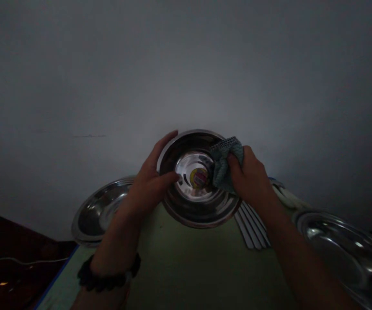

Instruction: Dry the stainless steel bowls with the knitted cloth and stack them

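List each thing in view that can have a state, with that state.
Held bowl: tilted, mouth toward the camera
Sticker: on the bowl's inside bottom
Cloth: bunched, against the bowl's right side
Left hand: gripping the bowl
Right hand: gripping the cloth
Left-side bowl: open, partly hidden
Right-side bowl: open, cut off

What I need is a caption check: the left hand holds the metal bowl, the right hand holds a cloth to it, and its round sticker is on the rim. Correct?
Not quite: the head view shows the round sticker on the inside bottom of the metal bowl, not on the rim.
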Available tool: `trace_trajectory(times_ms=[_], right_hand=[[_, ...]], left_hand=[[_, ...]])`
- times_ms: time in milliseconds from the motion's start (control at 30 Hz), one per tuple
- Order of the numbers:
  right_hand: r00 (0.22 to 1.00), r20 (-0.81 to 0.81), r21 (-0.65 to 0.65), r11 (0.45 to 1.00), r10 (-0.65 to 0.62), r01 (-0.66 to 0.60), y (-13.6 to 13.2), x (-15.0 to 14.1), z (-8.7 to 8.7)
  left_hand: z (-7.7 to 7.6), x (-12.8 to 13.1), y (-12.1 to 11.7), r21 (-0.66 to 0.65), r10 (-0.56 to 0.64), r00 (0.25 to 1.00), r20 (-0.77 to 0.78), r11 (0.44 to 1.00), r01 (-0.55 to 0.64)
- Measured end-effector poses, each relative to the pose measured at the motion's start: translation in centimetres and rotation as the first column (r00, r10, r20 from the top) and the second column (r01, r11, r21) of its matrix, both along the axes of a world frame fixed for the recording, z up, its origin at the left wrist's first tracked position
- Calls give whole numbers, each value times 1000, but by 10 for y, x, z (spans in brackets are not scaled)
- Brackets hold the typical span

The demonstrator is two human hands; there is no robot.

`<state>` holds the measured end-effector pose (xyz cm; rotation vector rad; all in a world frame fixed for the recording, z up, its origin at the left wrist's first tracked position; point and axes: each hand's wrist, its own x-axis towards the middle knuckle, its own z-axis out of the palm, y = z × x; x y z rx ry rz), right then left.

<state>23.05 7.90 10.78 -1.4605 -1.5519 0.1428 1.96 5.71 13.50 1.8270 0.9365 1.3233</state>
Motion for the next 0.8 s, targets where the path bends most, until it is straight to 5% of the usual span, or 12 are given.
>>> trace_trajectory(times_ms=[333,467,600,800], right_hand=[[910,219,-39,934,354,-354,-7,5,9],[939,185,-41,957,291,-288,-5,6,10],[992,64,34,993,112,-114,-1,9,8],[999,20,69,997,30,-32,0,12,9]], left_hand=[[2,-5,-4,-170,-287,953,-100,948,268],[4,-3,-4,-215,-213,972,-103,959,187],[2,-3,-3,-137,-34,996,83,990,45],[-3,5,-3,7,-43,982,183,999,42]])
